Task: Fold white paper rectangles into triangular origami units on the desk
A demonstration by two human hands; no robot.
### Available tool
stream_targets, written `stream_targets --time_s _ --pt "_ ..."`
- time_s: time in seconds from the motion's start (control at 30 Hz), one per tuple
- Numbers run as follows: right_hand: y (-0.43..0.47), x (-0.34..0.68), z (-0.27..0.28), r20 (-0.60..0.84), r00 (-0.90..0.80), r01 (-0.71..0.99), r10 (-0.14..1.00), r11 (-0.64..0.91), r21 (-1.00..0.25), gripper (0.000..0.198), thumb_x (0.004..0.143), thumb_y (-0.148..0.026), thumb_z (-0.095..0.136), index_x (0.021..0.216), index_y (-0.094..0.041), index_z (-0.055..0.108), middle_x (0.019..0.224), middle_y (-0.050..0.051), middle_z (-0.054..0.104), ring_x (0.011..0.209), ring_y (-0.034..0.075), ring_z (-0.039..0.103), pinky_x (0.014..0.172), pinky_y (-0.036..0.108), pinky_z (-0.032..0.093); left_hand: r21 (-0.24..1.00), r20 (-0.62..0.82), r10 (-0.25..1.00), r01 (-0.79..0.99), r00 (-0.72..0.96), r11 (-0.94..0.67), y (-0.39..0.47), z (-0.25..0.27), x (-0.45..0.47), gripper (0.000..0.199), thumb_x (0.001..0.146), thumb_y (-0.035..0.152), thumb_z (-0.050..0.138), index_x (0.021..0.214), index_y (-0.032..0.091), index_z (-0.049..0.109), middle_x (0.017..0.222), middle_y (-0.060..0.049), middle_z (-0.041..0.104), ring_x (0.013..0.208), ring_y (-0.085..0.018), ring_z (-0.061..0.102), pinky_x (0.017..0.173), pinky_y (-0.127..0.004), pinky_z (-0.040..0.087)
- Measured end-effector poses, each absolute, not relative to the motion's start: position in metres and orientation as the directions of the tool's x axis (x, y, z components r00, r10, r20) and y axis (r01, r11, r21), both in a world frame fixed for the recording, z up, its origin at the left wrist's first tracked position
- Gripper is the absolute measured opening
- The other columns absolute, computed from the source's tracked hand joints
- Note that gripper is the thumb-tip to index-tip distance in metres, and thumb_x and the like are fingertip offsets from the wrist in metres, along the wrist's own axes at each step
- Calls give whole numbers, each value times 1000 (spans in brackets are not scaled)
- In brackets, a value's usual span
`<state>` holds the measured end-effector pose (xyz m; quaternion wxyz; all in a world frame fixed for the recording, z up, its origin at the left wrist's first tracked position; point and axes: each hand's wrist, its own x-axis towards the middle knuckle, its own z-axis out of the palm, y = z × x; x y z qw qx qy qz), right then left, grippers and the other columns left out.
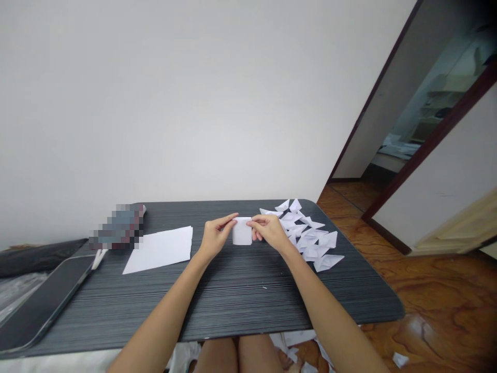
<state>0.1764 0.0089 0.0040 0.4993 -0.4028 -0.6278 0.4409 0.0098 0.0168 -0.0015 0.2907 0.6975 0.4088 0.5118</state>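
Between my hands is a small folded white paper (pixel 242 233), held up over the dark table. My left hand (pixel 216 234) pinches its upper left corner between thumb and fingers. At the upper right edge, my right hand (pixel 268 229) grips the same paper, with some fingertips showing behind it. Right of my right hand lies a pile of folded white paper pieces (pixel 310 238) with pointed ends, partly hidden by that hand and forearm. Flat white sheets (pixel 163 248) rest on the table to the left of my left hand.
The dark wood-grain table (pixel 240 305) has rounded corners and stands against a white wall (pixel 233 103). A blurred-out object (pixel 120 228) lies at its back left. Paper scraps (pixel 399 359) are on the brown floor (pixel 427 311). A doorway opens at the right.
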Motion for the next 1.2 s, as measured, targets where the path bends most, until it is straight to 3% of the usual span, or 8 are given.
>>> stream_targets --time_s 0.23,0.47,0.67,1.03,1.2 --pt "7 177 9 232 -175 -29 957 231 -973 25 62 -36 63 69 -13 55 42 -4 51 26 5 39 28 18 21 841 446 881 261 161 -473 15 0 11 28 73 31 53 92 15 65 93 -6 65 85 -20 61 78 -30 46" --pt "3 179 14 212 -260 46 942 231 -972 24 67 -36 58 65 -12 55 34 -4 48 26 5 37 28 16 22 863 417 894 238 163 -446 14 3 10 25 70 31 57 85 14 67 87 -6 67 81 -20 61 75 -29 47" --pt "2 179 14 182 -308 46 934 206 -977 27 69 -38 55 75 -12 55 36 -4 51 25 6 40 27 15 26 863 407 895 244 183 -443 14 5 9 23 70 30 55 82 14 67 82 -5 68 73 -19 61 70 -28 48" --pt "3 180 2 87 -497 161 864 191 -968 33 74 -41 48 59 -12 51 45 1 56 29 5 45 29 15 28 759 479 824 329 302 -561 14 6 5 21 75 27 48 73 16 67 74 -4 67 67 -15 59 65 -23 43" --pt "-3 177 7 138 -476 144 868 232 -962 34 76 -39 46 55 -12 49 42 -2 53 25 3 38 31 15 26 856 404 886 246 229 -454 15 2 7 25 75 33 49 79 14 63 71 -4 64 58 -12 55 50 -20 38"
